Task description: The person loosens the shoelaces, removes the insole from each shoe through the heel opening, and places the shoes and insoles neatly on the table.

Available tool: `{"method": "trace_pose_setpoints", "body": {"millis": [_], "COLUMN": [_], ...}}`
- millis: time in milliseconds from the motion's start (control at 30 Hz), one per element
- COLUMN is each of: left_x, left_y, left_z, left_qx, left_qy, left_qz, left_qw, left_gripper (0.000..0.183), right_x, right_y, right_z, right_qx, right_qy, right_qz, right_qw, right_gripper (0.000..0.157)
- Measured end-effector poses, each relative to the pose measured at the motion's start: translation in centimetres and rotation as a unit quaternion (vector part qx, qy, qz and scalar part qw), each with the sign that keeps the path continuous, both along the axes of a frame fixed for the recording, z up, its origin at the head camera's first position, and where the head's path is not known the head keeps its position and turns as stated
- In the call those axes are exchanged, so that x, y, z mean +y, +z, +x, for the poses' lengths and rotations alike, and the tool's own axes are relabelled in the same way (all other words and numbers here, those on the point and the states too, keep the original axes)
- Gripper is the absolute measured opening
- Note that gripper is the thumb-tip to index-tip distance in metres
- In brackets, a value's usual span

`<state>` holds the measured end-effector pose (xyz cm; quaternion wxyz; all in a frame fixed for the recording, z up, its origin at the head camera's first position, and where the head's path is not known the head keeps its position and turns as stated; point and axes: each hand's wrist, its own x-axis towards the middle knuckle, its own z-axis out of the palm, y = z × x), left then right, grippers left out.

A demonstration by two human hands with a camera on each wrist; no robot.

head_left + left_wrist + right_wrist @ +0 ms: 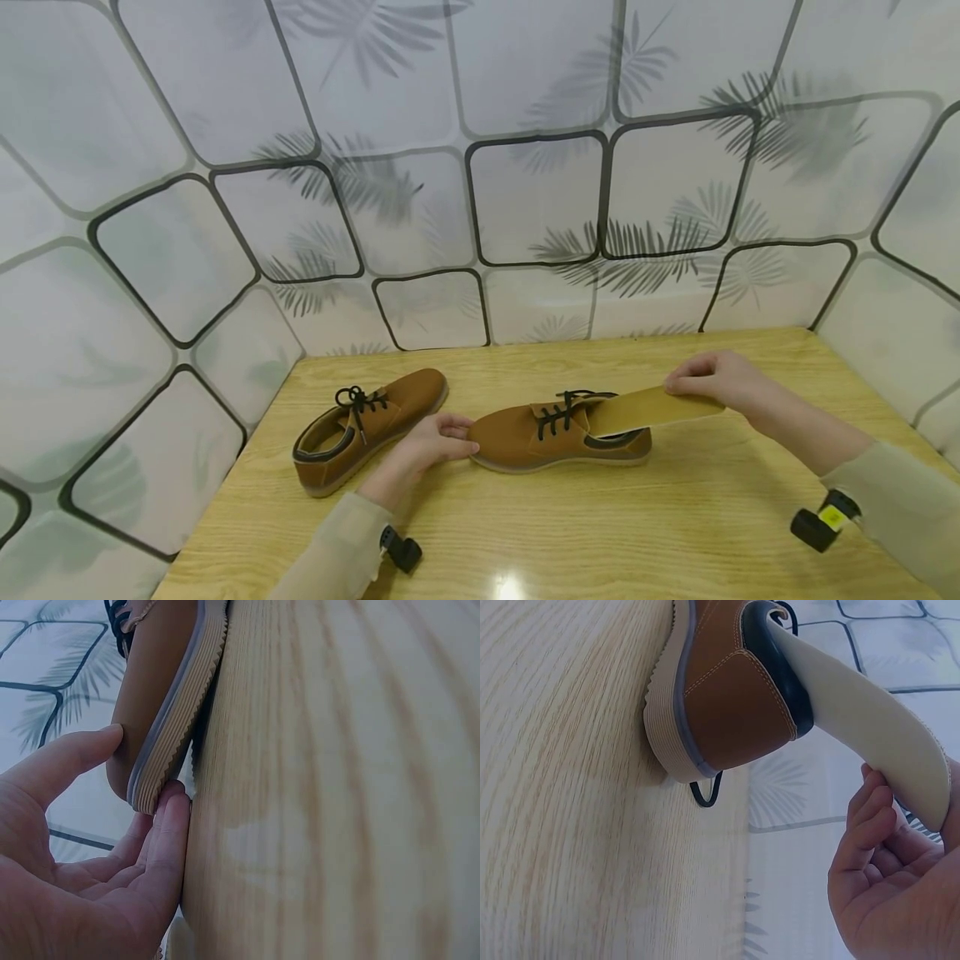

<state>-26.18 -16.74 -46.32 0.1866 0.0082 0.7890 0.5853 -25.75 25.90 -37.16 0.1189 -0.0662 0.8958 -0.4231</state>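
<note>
A brown lace-up shoe (506, 435) with black laces stands on the table, its toe pointing left. My left hand (429, 443) grips the toe: in the left wrist view the thumb presses on the upper (154, 690) and the fingertips sit under the edge of the ridged sole. With my right hand (723, 385) I pinch the heel end of a tan insole (648, 408), whose front part goes into the shoe's opening and is hidden there. The pale underside of the insole (855, 705) shows in the right wrist view, slanting out above the heel.
A matching brown shoe (414, 398) stands to the left with its laces tied in a bow. Leaf-patterned cloth walls (536, 200) rise behind and at both sides of the wooden table (570, 533).
</note>
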Motion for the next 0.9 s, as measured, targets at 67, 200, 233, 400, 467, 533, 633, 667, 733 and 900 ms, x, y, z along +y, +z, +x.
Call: {"method": "trace_pose_setpoints", "body": {"millis": [67, 200, 233, 400, 467, 533, 633, 667, 733, 900], "left_x": [0.0, 0.0, 0.0, 0.01, 0.03, 0.04, 0.01, 0.01, 0.01, 0.0], "left_y": [0.06, 0.2, 0.22, 0.26, 0.3, 0.31, 0.31, 0.29, 0.29, 0.18], "left_z": [0.01, 0.07, 0.08, 0.12, 0.16, 0.17, 0.14, 0.14, 0.15, 0.18], "left_qx": [0.001, 0.002, 0.001, 0.002, 0.005, 0.006, 0.006, 0.005, 0.004, 0.006], "left_qy": [0.0, 0.0, 0.0, 0.001, -0.001, -0.001, 0.0, 0.001, 0.001, -0.001], "left_qz": [-0.004, -0.007, -0.009, -0.019, -0.018, -0.018, -0.017, -0.018, -0.016, -0.015], "left_qw": [1.0, 1.0, 1.0, 0.9998, 0.9998, 0.9998, 0.9998, 0.9998, 0.9999, 0.9999], "left_gripper": [0.047, 0.048, 0.048, 0.047, 0.047, 0.047, 0.046, 0.046, 0.046, 0.045], "right_x": [0.08, 0.24, 0.27, 0.35, 0.36, 0.42, 0.52, 0.57, 0.65, 0.85], "right_y": [0.03, 0.08, 0.09, 0.22, 0.29, 0.36, 0.46, 0.49, 0.49, 0.43], "right_z": [0.01, 0.07, 0.08, 0.13, 0.18, 0.25, 0.37, 0.41, 0.48, 0.63], "right_qx": [0.001, 0.001, 0.001, 0.001, 0.003, 0.005, 0.009, 0.01, 0.011, 0.013], "right_qy": [0.001, 0.003, 0.003, -0.001, -0.003, -0.003, -0.001, 0.001, 0.001, 0.004], "right_qz": [0.0, -0.001, -0.001, 0.004, 0.006, 0.007, 0.007, 0.006, 0.005, 0.005], "right_qw": [1.0, 1.0, 1.0, 1.0, 1.0, 1.0, 1.0, 1.0, 1.0, 1.0], "right_gripper": [0.043, 0.043, 0.043, 0.042, 0.042, 0.042, 0.041, 0.041, 0.04, 0.04]}}
